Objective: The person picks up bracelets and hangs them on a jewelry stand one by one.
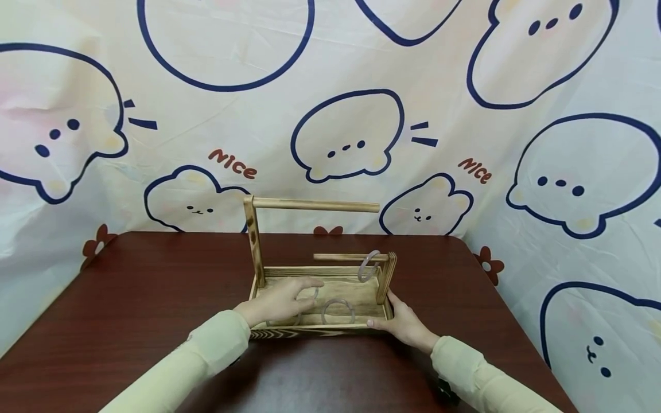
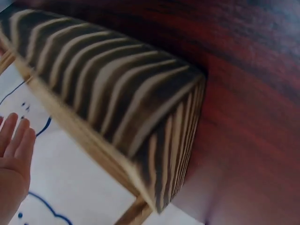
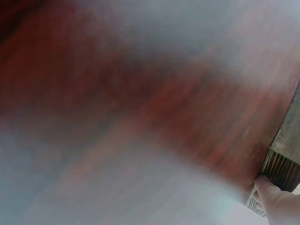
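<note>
My left hand [image 1: 281, 299] reaches into the wooden rack [image 1: 320, 318] at the middle of the dark red table [image 1: 129, 298], fingers extended over a translucent ring [image 1: 308, 299] lying flat on its base; whether they have closed on it I cannot tell. My right hand [image 1: 400, 321] grips the rack's near right corner, steadying it. I judge this the pick-up step; next comes lifting the ring clear (a second ring [image 1: 338, 311] lies beside it). A third ring [image 1: 368, 265] hangs from the lower rod [image 1: 343, 257], whose long axis runs left to right.
</note>
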### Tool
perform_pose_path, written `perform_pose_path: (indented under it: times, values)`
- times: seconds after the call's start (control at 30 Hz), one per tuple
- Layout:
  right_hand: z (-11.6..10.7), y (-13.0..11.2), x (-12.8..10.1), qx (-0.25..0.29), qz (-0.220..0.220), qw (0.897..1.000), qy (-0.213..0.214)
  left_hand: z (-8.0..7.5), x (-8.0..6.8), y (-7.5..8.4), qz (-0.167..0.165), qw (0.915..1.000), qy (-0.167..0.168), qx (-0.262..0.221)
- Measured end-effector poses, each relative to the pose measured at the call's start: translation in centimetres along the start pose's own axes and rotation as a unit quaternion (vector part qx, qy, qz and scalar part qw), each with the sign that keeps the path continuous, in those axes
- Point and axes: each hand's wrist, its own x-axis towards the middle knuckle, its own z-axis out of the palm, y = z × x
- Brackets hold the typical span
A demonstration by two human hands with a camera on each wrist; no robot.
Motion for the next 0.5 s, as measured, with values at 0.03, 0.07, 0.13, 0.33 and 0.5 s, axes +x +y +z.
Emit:
perform_pose_path:
  times: [0.03, 0.07, 0.13, 0.33, 0.5]
  values:
    - [0.0, 0.0, 0.0, 0.0, 0.001, 1.0, 0.0, 0.4, 0.2, -0.1, 0.003, 0.9999, -0.01, 0.004]
    - [0.0, 0.1, 0.0, 0.001, 0.001, 1.0, 0.0, 0.7, 0.5, -0.2, 0.012, 0.9997, -0.019, 0.011]
    - [0.1, 0.2, 0.0, 0.001, 0.004, 1.0, -0.001, 1.3, 1.0, -0.3, 0.035, 0.9985, -0.034, 0.025]
    - [0.2, 0.3, 0.0, 0.011, -0.001, 1.0, -0.006, 2.7, 2.5, -0.2, 0.069, 0.994, -0.081, 0.027]
    - [0.1, 0.2, 0.0, 0.016, -0.008, 1.0, -0.001, 3.8, 3.6, -0.3, 0.042, 0.9908, -0.127, 0.017]
